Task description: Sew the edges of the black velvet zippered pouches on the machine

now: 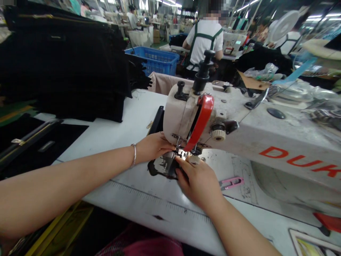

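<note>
A white sewing machine [183,113] with a red thread-lever guard [201,119] stands before me, its lamp lighting the needle area. From the left, my left hand [151,146] reaches to the presser foot, fingers closed together at the needle; what they pinch is hidden. My right hand [198,179] is at the front right of the foot, thumb and fingers drawn together beside the metal needle plate [166,163]. Anything between them is too small to make out. Behind my left hand lies a black strip [159,121], partly hidden by the machine head.
Pink thread snips [232,182] lie right of my right hand. A tall stack of black fabric pieces [66,67] rises at the left, above a black piece with a zipper [45,144]. Farther back are a blue crate [160,60] and a person in a white shirt [205,42].
</note>
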The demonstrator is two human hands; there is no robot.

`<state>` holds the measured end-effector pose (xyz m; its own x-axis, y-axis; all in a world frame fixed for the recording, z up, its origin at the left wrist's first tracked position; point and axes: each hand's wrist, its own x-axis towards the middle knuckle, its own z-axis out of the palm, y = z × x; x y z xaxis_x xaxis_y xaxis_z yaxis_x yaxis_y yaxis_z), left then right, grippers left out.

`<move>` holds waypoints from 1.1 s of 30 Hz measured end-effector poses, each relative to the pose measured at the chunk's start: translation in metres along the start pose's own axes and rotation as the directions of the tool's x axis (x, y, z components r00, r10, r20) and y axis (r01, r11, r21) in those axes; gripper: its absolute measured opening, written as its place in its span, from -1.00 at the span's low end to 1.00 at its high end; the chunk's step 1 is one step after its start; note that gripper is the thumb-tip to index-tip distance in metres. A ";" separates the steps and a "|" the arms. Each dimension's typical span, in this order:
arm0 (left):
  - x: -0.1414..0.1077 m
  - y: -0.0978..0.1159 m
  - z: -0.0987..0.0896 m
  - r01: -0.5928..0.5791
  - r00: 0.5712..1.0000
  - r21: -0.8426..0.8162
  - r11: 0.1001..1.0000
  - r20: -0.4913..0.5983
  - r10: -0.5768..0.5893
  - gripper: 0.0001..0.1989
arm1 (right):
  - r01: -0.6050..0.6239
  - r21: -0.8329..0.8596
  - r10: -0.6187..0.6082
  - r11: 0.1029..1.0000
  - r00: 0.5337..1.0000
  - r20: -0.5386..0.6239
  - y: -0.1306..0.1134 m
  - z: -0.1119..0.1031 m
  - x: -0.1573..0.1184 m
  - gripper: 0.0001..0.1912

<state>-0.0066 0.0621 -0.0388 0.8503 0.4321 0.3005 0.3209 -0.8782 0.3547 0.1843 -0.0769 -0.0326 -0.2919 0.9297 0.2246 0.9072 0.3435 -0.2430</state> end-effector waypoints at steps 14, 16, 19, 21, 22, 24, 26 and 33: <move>-0.039 0.093 -0.018 0.250 0.964 0.016 0.968 0.093 -0.250 -0.63 | 0.064 0.146 -0.056 0.987 0.997 -0.056 0.007 -0.002 -0.010 -0.67; -0.052 0.108 -0.013 0.253 0.963 0.020 0.967 0.087 -0.254 -0.52 | 0.105 0.155 -0.097 0.982 0.994 -0.053 0.009 -0.002 -0.012 -0.65; -0.066 0.120 -0.002 0.221 0.974 0.060 0.973 0.033 -0.224 -0.55 | 0.160 0.169 -0.153 0.973 0.987 -0.051 0.010 -0.002 -0.015 -0.66; -0.070 0.120 0.005 0.151 0.988 0.084 0.985 -0.026 -0.149 -0.64 | 0.176 0.169 -0.169 0.970 0.984 -0.058 0.009 -0.002 -0.016 -0.67; -0.071 0.119 0.008 0.107 0.993 0.091 0.990 -0.053 -0.103 -0.67 | 0.181 0.164 -0.173 0.970 0.983 -0.060 0.008 -0.002 -0.017 -0.67; -0.071 0.114 0.010 0.037 0.996 0.103 0.994 -0.084 -0.029 -0.69 | 0.183 0.156 -0.175 0.971 0.983 -0.060 0.007 -0.002 -0.018 -0.67; -0.069 0.107 0.009 -0.009 0.996 0.100 0.995 -0.087 0.018 -0.71 | 0.179 0.153 -0.172 0.972 0.983 -0.058 0.007 -0.001 -0.018 -0.67; -0.054 0.071 0.004 -0.135 0.986 0.046 0.990 -0.089 0.139 -0.73 | 0.119 0.156 -0.112 0.981 0.992 -0.050 0.008 0.001 -0.014 -0.66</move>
<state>-0.0280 -0.0239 -0.0332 0.8459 0.3223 0.4249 0.2217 -0.9372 0.2694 0.1951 -0.0870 -0.0384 -0.3761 0.8775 0.2975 0.8076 0.4678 -0.3591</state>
